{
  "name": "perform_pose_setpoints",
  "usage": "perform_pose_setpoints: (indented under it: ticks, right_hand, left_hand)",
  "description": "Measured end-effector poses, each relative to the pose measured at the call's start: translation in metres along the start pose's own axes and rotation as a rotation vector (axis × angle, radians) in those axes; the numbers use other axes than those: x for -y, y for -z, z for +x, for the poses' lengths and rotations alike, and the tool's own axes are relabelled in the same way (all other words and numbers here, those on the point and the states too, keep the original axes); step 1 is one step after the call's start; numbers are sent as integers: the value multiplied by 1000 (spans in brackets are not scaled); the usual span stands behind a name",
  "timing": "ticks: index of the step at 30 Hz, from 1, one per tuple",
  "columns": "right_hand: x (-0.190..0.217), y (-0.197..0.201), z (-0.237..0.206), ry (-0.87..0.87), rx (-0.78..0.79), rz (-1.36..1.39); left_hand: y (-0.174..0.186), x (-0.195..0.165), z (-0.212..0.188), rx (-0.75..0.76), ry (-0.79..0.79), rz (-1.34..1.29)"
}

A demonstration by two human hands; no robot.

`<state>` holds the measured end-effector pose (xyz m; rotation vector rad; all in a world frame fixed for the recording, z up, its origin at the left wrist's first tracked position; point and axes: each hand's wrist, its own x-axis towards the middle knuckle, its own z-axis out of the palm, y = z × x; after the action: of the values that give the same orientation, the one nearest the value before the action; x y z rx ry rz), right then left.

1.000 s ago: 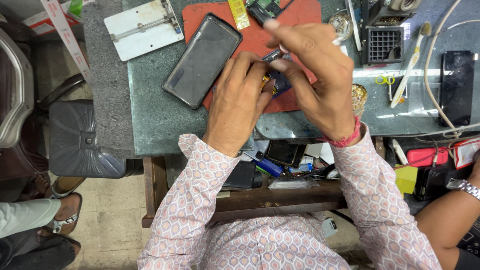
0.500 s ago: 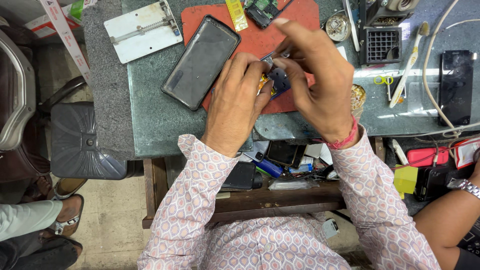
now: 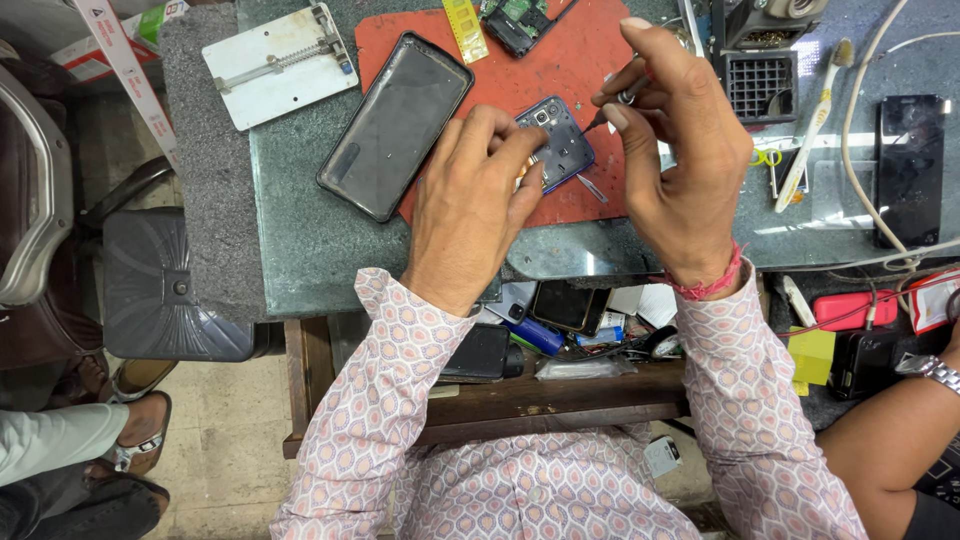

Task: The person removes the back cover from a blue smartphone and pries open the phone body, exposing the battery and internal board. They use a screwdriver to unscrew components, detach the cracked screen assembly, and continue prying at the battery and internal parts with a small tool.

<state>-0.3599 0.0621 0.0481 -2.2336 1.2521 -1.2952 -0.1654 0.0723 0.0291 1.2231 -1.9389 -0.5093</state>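
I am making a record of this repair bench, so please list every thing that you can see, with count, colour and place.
opened phone: 1, blue, on the red mat, under the left hand
screwdriver: 1, dark thin tip, in the right hand, tip near the opened phone
black phone: 1, black, left part of the red mat, face down
red mat: 1, red, on the bench top
metal plate: 1, white, far left of the bench
circuit board: 1, dark green, top edge of the mat
toothbrush: 1, cream, right of the mat
dark phone: 1, black, far right
left hand: holds the opened phone
right hand: grips the screwdriver
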Motion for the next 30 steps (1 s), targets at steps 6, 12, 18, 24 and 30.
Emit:
perform_pose_setpoints:
  ticks: [6,12,18,24,30]
  right_hand:
    - [-1,-1,-3,12,10,15]
    - [4,3,3,74,23,-185]
    - [3,3,11,104,37,-229]
    - [3,8,15,83,93,-50]
    - [6,9,18,63,21,-133]
  left_hand:
    - [-7,-3,0,9,-20,73]
    - [-12,-4,-3,0,-35,138]
    - [-14,-6,-7,2,-31,170]
    - [-15,-8,-8,-13,-27,174]
    - [-15,-7,-8,-14,-25,174]
